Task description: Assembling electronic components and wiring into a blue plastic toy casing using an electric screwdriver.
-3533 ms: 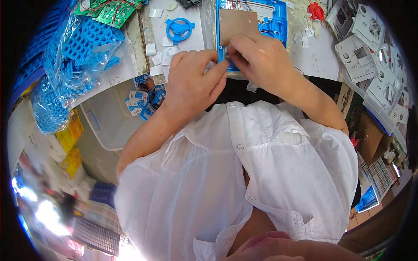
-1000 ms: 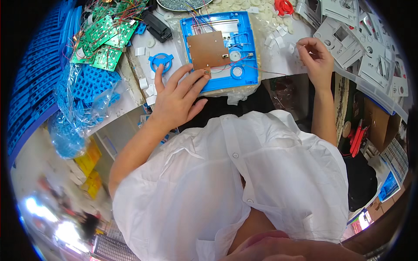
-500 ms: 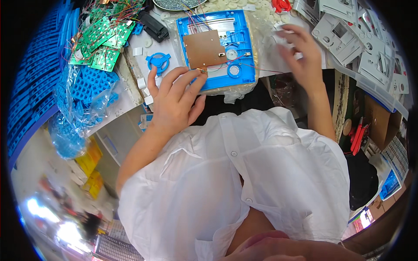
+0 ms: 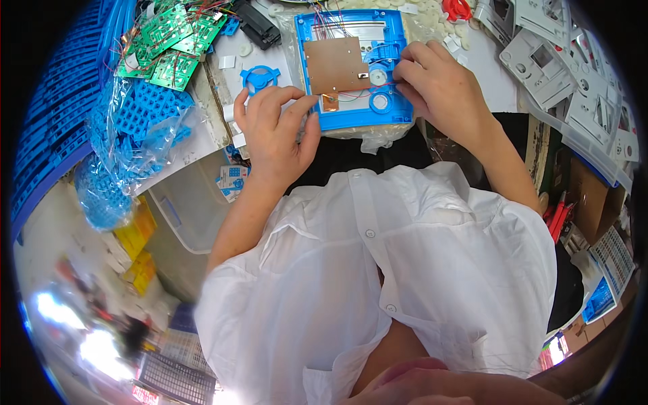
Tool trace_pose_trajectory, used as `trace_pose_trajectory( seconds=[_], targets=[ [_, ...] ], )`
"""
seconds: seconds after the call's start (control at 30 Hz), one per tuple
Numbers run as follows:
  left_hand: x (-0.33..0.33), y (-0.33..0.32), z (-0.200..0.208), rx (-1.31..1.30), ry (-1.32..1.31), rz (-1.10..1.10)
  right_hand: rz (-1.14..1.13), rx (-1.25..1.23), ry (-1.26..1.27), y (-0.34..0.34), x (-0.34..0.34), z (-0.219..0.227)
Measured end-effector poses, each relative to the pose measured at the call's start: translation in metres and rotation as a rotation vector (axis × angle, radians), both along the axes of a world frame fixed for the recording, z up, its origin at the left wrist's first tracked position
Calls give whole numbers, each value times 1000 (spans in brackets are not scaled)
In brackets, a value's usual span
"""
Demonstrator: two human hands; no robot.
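Observation:
A blue plastic casing (image 4: 361,121) lies open side up on a clear plastic bag, with a brown circuit board (image 4: 331,66) inside it. My left hand (image 4: 278,135) rests at the casing's lower left edge, its fingers bent and apart. Beside its fingertips sits a small copper-coloured board (image 4: 330,102) in the casing's corner. My right hand (image 4: 445,91) is at the casing's right edge, fingers curled together; what they pinch, if anything, is hidden. Thin red wires (image 4: 358,90) run across the casing towards that hand. A white round part (image 4: 378,77) is set in the casing near it.
Green circuit boards (image 4: 174,64) with wires pile up at the left, above bagged blue keypads (image 4: 152,111). A blue ring-shaped part (image 4: 260,79) lies left of the casing, below a black plastic piece (image 4: 256,25). White panels (image 4: 540,67) fill a clear bin at the right.
My right hand has come left and down onto the casing's right edge, its fingers closing. The small copper board, partly under my left fingers before, now shows plainly. The whole view has shifted slightly.

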State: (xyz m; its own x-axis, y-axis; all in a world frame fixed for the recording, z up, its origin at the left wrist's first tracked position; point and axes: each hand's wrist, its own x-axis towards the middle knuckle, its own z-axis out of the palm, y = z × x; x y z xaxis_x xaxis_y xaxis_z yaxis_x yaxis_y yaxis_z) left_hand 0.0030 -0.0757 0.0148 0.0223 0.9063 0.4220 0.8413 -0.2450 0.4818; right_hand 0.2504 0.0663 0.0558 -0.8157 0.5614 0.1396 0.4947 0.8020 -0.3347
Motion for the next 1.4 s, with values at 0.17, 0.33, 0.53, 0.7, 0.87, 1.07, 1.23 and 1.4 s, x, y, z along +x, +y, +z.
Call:
trace_pose_trajectory(
  seconds=[0.17,0.33,0.53,0.7,0.87,1.07,1.23,1.4],
  targets=[
    [2,4,-7,14,-31,-28,59,-40,188,8,-4,11],
    [4,4,-7,13,148,-11,100,-544,345,-5,-7,16],
    [-11,5,3,-58,239,-148,-171,-1302,394,-27,6,4],
    [-19,5,4,-89,320,-215,-193,-800,395,-35,6,1],
    [-17,1,1,-116,367,-238,-44,-311,305,-34,7,-3],
    [-7,2,4,-123,379,-208,-110,-729,278,-30,16,5],
    [2,6,14,-125,187,-209,-70,-563,228,-27,26,-2],
    [32,13,13,-76,54,-316,59,-259,193,-30,23,0]
  ],
)
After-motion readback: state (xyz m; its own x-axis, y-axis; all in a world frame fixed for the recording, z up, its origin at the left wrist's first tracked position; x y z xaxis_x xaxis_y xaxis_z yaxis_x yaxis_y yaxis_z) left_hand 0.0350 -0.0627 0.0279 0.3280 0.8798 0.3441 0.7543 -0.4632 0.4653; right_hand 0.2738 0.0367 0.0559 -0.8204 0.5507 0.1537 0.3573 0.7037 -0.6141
